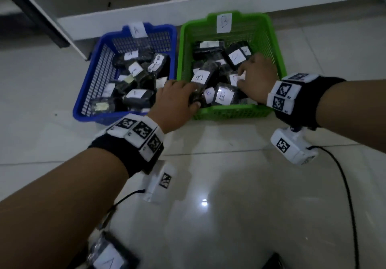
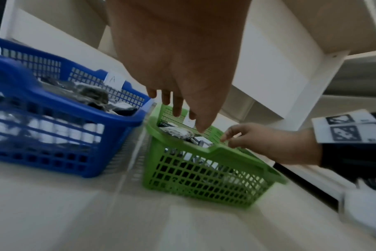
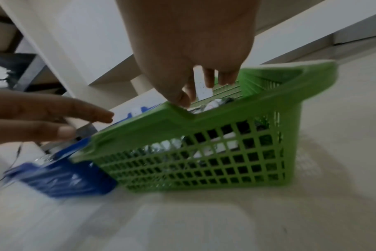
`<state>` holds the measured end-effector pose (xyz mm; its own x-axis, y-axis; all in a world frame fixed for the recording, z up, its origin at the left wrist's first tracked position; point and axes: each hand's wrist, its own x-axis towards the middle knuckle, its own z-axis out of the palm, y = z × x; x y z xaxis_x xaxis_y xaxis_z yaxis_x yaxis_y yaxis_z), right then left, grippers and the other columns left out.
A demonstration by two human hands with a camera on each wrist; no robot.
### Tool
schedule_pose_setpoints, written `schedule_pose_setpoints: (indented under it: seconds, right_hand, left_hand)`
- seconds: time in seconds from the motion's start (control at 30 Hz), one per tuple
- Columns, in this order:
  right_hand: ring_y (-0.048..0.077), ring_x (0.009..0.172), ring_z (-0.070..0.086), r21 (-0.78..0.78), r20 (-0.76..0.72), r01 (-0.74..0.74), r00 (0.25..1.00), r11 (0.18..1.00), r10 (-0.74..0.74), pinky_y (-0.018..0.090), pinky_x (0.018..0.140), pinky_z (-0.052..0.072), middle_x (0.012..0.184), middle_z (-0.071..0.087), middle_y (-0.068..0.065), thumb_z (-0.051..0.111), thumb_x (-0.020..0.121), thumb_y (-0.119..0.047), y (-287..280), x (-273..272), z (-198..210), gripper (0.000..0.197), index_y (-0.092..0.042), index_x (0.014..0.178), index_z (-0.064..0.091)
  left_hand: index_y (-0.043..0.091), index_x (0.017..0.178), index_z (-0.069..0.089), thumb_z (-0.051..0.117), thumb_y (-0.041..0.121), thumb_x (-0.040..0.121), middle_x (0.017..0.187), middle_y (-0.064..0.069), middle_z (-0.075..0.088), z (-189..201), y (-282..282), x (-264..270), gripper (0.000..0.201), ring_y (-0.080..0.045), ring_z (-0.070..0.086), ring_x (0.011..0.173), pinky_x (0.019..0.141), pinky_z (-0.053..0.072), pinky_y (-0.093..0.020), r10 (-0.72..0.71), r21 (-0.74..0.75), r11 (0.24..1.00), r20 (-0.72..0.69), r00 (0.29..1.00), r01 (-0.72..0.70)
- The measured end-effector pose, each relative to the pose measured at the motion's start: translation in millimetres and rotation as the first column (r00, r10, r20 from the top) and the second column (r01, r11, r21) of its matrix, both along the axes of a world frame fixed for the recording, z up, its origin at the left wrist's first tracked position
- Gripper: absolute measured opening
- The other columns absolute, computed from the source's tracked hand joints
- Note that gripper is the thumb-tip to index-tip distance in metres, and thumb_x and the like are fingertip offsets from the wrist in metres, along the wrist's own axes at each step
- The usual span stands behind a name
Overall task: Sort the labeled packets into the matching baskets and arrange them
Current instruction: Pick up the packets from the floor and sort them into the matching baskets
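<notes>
Over the green basket [image 1: 229, 113] marked B, I have both hands down among the black packets, so I judge this the arranging step rather than fresh sorting. My left hand [image 1: 175, 99] curls its fingers round the near end of a packet labelled B [image 1: 200, 78] that stands tilted above its neighbours; my right hand [image 1: 258, 74] lies on the pile further right, fingers bent down onto a white label, though I cannot tell whether they pinch it or only press. The blue basket [image 1: 87, 101] marked A sits just beside the green one, their rims nearly touching, and is likewise well filled. One packet labelled A [image 1: 108, 258] lies on the floor close to me, unsorted. The next move, I think, is to lay the tilted packet flat in a gap, then fetch that stray one. The green rim stands between my wrists and the pile, so I must lift clear of it; the tiled floor [image 1: 229, 185] nearby gives room.
</notes>
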<state>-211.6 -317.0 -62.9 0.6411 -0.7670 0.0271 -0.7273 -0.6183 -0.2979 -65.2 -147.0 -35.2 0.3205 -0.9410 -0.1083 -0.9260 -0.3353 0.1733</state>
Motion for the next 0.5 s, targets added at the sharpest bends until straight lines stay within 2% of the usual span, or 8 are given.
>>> schedule_pose_setpoints:
  seconds: [0.1,0.2,0.3,0.4,0.5]
  right_hand:
    - [0.038,0.115,0.042,-0.160,0.059,-0.144,0.986,0.976,0.156,0.044,0.093,0.036,0.122,0.048,0.020,0.057,0.079,-0.015,43,-9,7,0.030,-0.006,0.107,0.059]
    - [0.036,0.111,0.040,-0.207,0.045,-0.342,0.933,0.917,0.358,0.048,0.087,0.039,0.118,0.051,0.020,0.055,0.072,-0.016,93,-30,5,0.035,-0.007,0.106,0.058]
    - [0.027,0.112,0.033,-0.144,-0.047,-0.480,0.877,0.865,0.479,0.050,0.090,0.038,0.120,0.051,0.018,0.049,0.074,-0.029,141,-58,8,0.040,-0.012,0.109,0.056]
    - [0.033,0.111,0.045,-0.059,-0.200,-0.650,0.752,0.758,0.629,0.046,0.088,0.042,0.120,0.053,0.015,0.048,0.079,-0.032,178,-82,6,0.037,-0.015,0.111,0.052]
    - [0.034,0.108,0.052,0.096,-0.299,-0.730,0.627,0.676,0.719,0.042,0.084,0.045,0.120,0.055,0.013,0.050,0.081,-0.039,206,-106,4,0.043,-0.015,0.116,0.055]
  left_hand:
    - [0.027,0.137,0.043,0.054,0.034,0.090,0.141,-0.001,0.040,4,52,-6,0.050,-0.026,0.027,0.132,0.102,0.026,-0.042,-0.106,-0.032,0.994,0.010,0.994,0.106]
    - [0.027,0.136,0.044,0.054,0.037,0.090,0.141,-0.002,0.038,-3,93,-15,0.048,-0.025,0.025,0.132,0.101,0.024,-0.040,-0.174,0.001,0.985,0.001,0.985,0.174]
    - [0.031,0.135,0.045,0.051,0.041,0.091,0.139,0.001,0.041,-14,122,-28,0.045,-0.023,0.028,0.131,0.101,0.024,-0.039,-0.276,0.014,0.961,-0.074,0.958,0.277]
    - [0.036,0.130,0.049,0.049,0.048,0.091,0.131,0.006,0.049,-30,148,-42,0.041,-0.018,0.038,0.125,0.099,0.028,-0.037,-0.378,0.068,0.914,-0.212,0.901,0.400]
    - [0.036,0.126,0.052,0.046,0.060,0.086,0.125,0.008,0.055,-48,169,-67,0.047,-0.016,0.048,0.116,0.097,0.034,-0.035,-0.463,0.130,0.839,-0.338,0.820,0.528]
